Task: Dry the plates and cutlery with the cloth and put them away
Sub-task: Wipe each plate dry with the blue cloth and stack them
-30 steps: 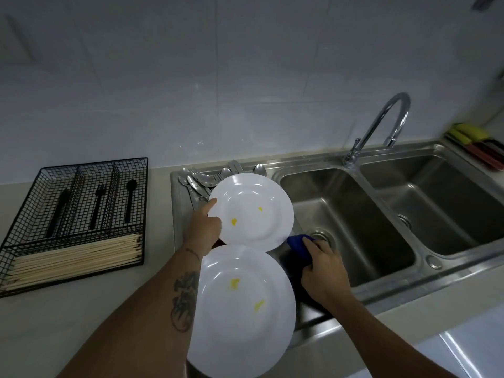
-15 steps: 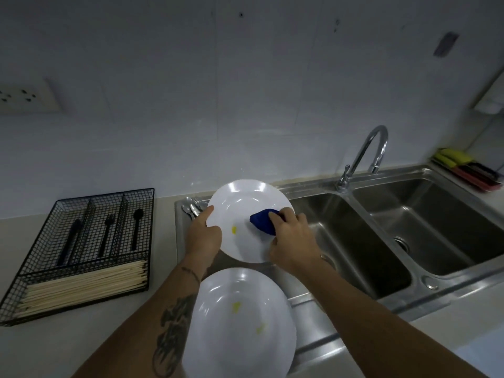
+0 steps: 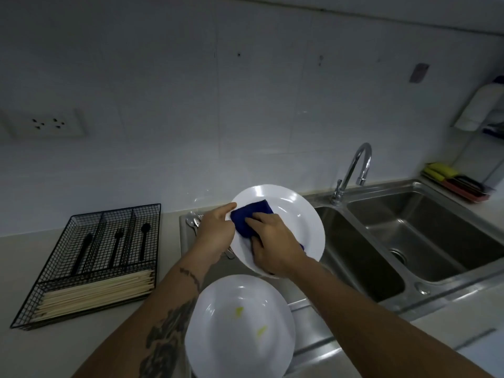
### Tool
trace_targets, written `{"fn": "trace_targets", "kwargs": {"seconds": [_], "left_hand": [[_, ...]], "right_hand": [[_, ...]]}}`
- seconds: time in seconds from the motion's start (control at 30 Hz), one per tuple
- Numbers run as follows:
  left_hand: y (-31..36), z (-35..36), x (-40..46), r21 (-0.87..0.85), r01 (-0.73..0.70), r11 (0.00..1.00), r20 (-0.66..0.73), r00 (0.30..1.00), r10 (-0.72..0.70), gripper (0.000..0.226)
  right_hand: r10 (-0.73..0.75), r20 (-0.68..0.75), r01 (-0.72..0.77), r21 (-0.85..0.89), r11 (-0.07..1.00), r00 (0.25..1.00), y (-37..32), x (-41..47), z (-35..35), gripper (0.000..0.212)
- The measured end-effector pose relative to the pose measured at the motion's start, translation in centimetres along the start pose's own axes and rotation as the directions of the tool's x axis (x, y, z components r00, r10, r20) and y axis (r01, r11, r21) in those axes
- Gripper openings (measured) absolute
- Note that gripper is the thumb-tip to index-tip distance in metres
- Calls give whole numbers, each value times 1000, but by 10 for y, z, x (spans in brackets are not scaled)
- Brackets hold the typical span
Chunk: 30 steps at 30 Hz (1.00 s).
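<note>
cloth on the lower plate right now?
No, the right hand presses the blue cloth on the upper plate that the left hand holds.

At frame centre I see the round white plate held above the steel drainboard, with the folded blue cloth on its face. A second white plate lies below it. The black wire cutlery basket sits lower left, the steel double sink right.
</note>
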<state>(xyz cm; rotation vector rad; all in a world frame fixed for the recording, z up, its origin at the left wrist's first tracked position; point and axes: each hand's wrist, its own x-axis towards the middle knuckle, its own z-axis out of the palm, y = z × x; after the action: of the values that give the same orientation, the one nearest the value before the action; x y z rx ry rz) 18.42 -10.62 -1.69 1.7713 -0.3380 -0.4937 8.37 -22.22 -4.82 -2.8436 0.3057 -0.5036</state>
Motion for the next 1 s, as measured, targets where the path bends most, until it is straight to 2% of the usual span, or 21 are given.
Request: {"fn": "trace_targets", "kwargs": {"seconds": [0.1, 0.2, 0.27, 0.43, 0.57, 0.7, 0.83, 0.9, 1.0], "left_hand": [[6, -4, -5, -87, -2, 996, -27, 1000, 0, 67], [12, -11, -9, -150, -10, 989, -58, 998, 2, 65], [11, -12, -13, -148, -13, 989, -61, 998, 4, 64], [19, -4, -31, -91, -75, 993, -14, 997, 74, 64], [27, -6, -35, -43, -139, 989, -1, 990, 140, 62], [30, -13, -38, -98, -124, 987, -1, 992, 125, 67], [28, -24, -40, -184, -134, 974, -92, 989, 119, 68], [24, -27, -41, -189, -136, 972, -136, 984, 111, 68], [18, -26, -44, -193, -135, 972, -149, 983, 107, 68]], "right_hand": [[78, -46, -84, -148, 986, 996, 11, -3, -21, 50], [233, 12, -224, -236, 946, 972, 15, -14, -38, 59], [259, 34, -244, -237, 940, 965, 4, -27, -43, 64], [131, 90, -126, -63, 990, 987, -30, -50, -35, 56], [85, 90, -84, -11, 996, 992, -25, -33, -40, 62], [81, 23, -75, -200, 977, 996, -6, -20, -54, 61], [194, -157, -239, -365, 900, 968, 2, -21, -69, 66], [246, -195, -304, -380, 874, 950, 0, -27, -71, 67], [302, -156, -335, -273, 902, 940, -17, -43, -61, 61]]}}
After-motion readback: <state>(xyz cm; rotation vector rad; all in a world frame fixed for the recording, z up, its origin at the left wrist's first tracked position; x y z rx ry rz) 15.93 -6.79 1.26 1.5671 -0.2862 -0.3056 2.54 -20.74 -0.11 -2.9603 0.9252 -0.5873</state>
